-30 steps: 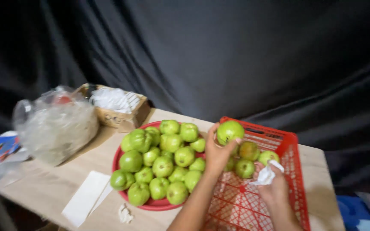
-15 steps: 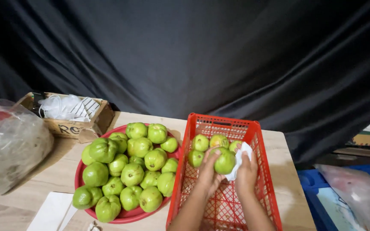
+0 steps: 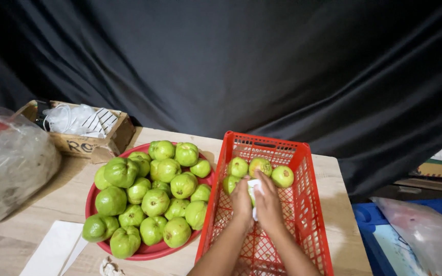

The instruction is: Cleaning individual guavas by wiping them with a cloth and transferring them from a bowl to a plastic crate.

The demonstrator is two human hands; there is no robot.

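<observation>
While both hands, left (image 3: pixel 242 198) and right (image 3: pixel 268 203), clasp a guava (image 3: pixel 252 192) and white cloth (image 3: pixel 255 185) low over the red crate (image 3: pixel 303 225), a slip could bruise it against the fruit (image 3: pixel 260 166) just beyond.
</observation>
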